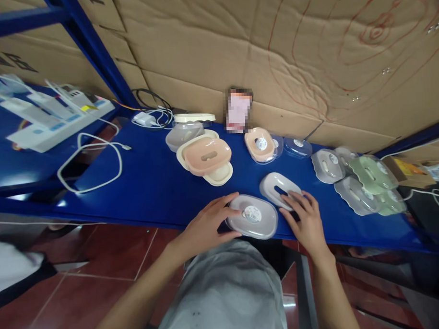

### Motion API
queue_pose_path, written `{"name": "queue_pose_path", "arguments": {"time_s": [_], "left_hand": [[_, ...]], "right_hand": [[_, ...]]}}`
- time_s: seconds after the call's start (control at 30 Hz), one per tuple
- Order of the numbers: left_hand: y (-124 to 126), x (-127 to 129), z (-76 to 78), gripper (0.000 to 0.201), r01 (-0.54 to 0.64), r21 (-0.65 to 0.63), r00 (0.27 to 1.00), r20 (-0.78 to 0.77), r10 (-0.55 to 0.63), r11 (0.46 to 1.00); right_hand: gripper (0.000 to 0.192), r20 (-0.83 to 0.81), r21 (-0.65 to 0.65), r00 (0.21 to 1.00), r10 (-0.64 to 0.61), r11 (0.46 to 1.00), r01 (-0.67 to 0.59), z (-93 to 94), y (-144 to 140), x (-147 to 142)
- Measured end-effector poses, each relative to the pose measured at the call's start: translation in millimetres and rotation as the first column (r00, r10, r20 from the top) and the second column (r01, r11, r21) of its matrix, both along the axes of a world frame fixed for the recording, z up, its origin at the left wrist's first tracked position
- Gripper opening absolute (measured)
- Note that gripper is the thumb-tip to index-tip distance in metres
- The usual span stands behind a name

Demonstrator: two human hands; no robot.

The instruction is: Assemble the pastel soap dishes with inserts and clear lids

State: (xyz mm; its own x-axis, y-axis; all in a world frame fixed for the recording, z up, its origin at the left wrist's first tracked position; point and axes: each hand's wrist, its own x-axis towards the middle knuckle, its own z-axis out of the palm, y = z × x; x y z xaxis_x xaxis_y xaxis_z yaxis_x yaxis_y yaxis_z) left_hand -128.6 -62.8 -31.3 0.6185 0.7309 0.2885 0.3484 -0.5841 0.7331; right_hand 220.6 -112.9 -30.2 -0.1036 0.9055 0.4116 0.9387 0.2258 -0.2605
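Head view. The translucent grey oval plastic lid with a round white sticker (252, 216) lies flat at the near edge of the blue shelf surface (148, 186), directly in front of the person. The left hand (207, 227) rests against its left end: the fingers are spread and lightly curled, the fingertips (232, 213) touch the left rim and top, and nothing is clamped. The right hand (305, 219) lies just right of that lid, palm down and fingers extended, its fingertips (290, 196) on the near end of the grey oval plastic tray with a slot opening (280, 187). That tray sits just beyond and to the right of the lid. Neither hand is closed around either part; each contact is a press from above or from the side.

Risk assessment: the lid sits close to the near edge of the shelf, so a sideways push from the left hand with no grip could slide it off toward the red tiled floor (100, 264). A press on one end of the slotted tray could tip it or skid it to the right, toward the grey scalloped plastic lid (326, 165) further right. The pink oval plastic dish stacked on a cream base (207, 157) lies further away to the left, well apart from both hands.
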Motion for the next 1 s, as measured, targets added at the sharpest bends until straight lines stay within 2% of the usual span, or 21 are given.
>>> {"name": "queue_pose_path", "arguments": {"time_s": [0.13,0.27,0.37,0.43,0.6,0.7,0.77,0.83,0.93,1.0], "left_hand": [[0.0,0.2,0.7,0.045,0.01,0.027,1.0,-0.013,-0.009,1.0],[-0.3,-0.4,-1.2,0.046,0.005,0.041,1.0,-0.002,-0.005,0.999],[-0.5,-1.2,-2.6,0.046,-0.009,0.042,1.0,-0.005,0.009,0.999],[-0.9,-0.4,-4.2,0.046,-0.024,0.055,1.0,-0.017,0.025,0.998],[-3.6,6.3,-9.9,0.046,-0.099,0.115,0.993,-0.05,0.106,0.988],[-4.9,6.5,-7.0,0.052,-0.143,0.183,0.987,-0.046,0.153,0.973],[-2.9,1.5,-1.3,0.054,-0.196,0.254,0.979,0.001,0.202,0.947],[2.9,-7.0,5.1,0.043,-0.283,0.332,0.956,0.018,0.294,0.9],[18.3,-20.3,11.1,0.034,-0.367,0.43,0.892,-0.089,0.444,0.825],[30.2,-25.6,12.0,0.033,-0.343,0.466,0.86,-0.194,0.472,0.815]], "right_hand": [[0.04,-0.173,-0.154,0.98,0.093,0.981,-0.12,13.3,20.7,-32.4],[0.048,-0.315,-0.244,0.94,0.131,0.946,-0.214,23.7,54.1,-45.5],[0.05,-0.449,-0.26,0.881,0.148,0.922,-0.288,30.6,64.4,-50.1],[0.05,-0.481,-0.235,0.861,0.164,0.922,-0.307,33.7,61.1,-51.7],[0.05,-0.365,-0.179,0.872,0.327,0.894,-0.41,28.5,30.0,-58.2],[0.062,-0.227,-0.123,0.902,0.367,0.908,-0.4,19.5,8.8,-63.2],[0.067,-0.151,-0.094,0.93,0.336,0.932,-0.351,14.7,-4.3,-62.3],[0.067,-0.111,-0.074,0.951,0.288,0.952,-0.297,11.2,-16.4,-55.5],[0.064,-0.076,-0.037,0.978,0.195,0.979,-0.199,7.0,-30.6,-34.5],[0.061,-0.061,0.001,0.992,0.114,0.993,-0.115,5.2,-34.6,-18.0]]}}
